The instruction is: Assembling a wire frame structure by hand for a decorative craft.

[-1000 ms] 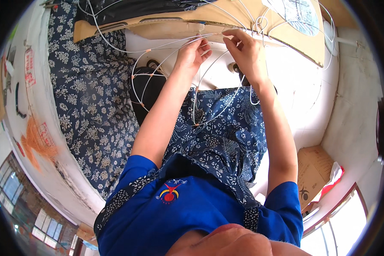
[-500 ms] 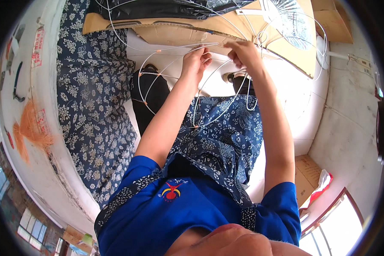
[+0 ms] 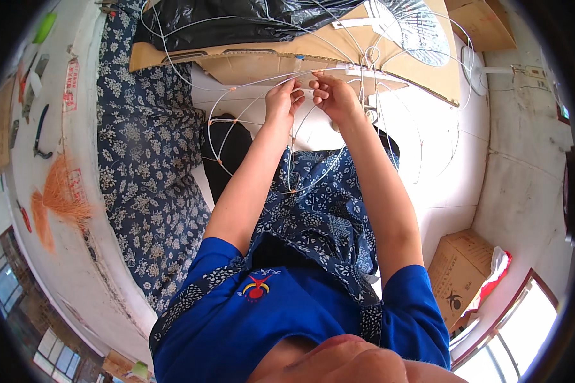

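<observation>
A frame of thin white wire (image 3: 236, 120), its crossings bound with small orange ties, spreads over my lap. My left hand (image 3: 281, 102) is closed, thumb and fingertips pinching the frame's upper wire. Close by on the right, my right hand (image 3: 336, 99) has its fingers curled and its thumb and forefinger pinched at the same wire. A small orange-brown bit shows at those fingertips; whether it is a tie or thread I cannot tell. Lower loops of the frame rest against my blue patterned apron (image 3: 329, 210).
Ahead lies a cardboard sheet (image 3: 249, 59) with black plastic (image 3: 217, 25) and a patterned fan-shaped piece (image 3: 421, 35) on it. Orange strands (image 3: 64, 198) and curved-handled pliers (image 3: 41, 134) are on the white surface at left. A carton (image 3: 460, 274) stands at right.
My right hand has moved left, closer to my left hand, along the upper wire. The loops on the right have shifted, and the whole view has moved slightly.
</observation>
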The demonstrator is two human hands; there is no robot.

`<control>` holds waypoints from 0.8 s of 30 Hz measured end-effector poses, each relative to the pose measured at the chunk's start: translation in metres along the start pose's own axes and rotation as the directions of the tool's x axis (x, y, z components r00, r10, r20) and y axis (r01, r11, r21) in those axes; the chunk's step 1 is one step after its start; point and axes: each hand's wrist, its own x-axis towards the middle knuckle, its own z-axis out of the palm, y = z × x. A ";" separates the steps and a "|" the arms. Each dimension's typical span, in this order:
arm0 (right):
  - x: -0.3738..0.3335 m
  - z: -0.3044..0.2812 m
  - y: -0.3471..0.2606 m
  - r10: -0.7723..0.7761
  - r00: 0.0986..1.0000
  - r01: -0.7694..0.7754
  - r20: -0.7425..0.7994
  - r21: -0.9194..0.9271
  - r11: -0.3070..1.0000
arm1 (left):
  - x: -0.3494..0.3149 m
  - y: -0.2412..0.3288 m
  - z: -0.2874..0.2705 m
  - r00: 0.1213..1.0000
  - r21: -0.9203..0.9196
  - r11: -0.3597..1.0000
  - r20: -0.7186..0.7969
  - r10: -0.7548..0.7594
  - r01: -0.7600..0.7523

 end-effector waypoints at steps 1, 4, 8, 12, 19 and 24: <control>0.001 -0.002 0.001 -0.009 1.000 0.009 0.004 0.003 1.000 | 0.001 0.000 0.000 1.000 0.006 1.000 0.008 0.003 -0.003; 0.002 0.004 0.003 -0.040 0.997 0.042 0.061 -0.029 0.999 | 0.008 0.001 -0.004 1.000 0.021 1.000 -0.015 0.006 -0.006; 0.006 0.001 0.006 -0.059 0.994 0.059 0.090 -0.005 0.998 | 0.012 0.001 -0.002 0.998 0.039 0.999 -0.069 0.000 0.003; 0.007 0.000 0.006 -0.053 0.993 0.058 0.104 -0.052 0.997 | 0.002 0.000 -0.007 0.999 -0.070 0.997 0.046 0.017 -0.014; 0.008 0.003 0.004 -0.063 0.997 0.067 0.038 -0.123 0.990 | -0.048 0.013 -0.011 0.986 -0.084 0.985 0.076 -0.145 0.151; 0.006 0.005 0.002 -0.077 0.997 0.077 0.000 -0.133 0.988 | -0.087 0.035 -0.012 0.982 0.396 0.900 0.109 0.151 -0.183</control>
